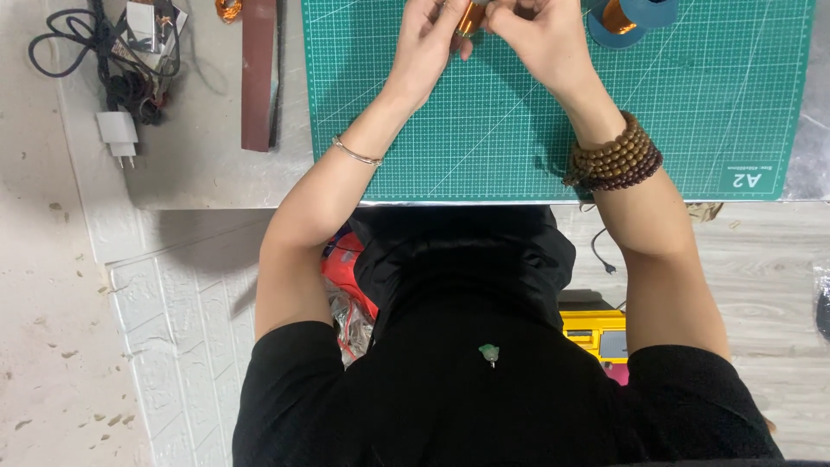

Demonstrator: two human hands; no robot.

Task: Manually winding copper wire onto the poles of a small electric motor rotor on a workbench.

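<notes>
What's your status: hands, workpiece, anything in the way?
Left hand and right hand both pinching small copper-coloured cylinder over green cutting mat. Teal tape roll beside right hand, apart.

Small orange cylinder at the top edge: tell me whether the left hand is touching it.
Touching. The head view shows the left hand with its fingers closed around the small orange cylinder, above the green cutting mat.

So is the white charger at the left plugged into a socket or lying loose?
Loose: the white charger lies flat on the grey tabletop with its two prongs bare, beside the tangle of black cables.
</notes>
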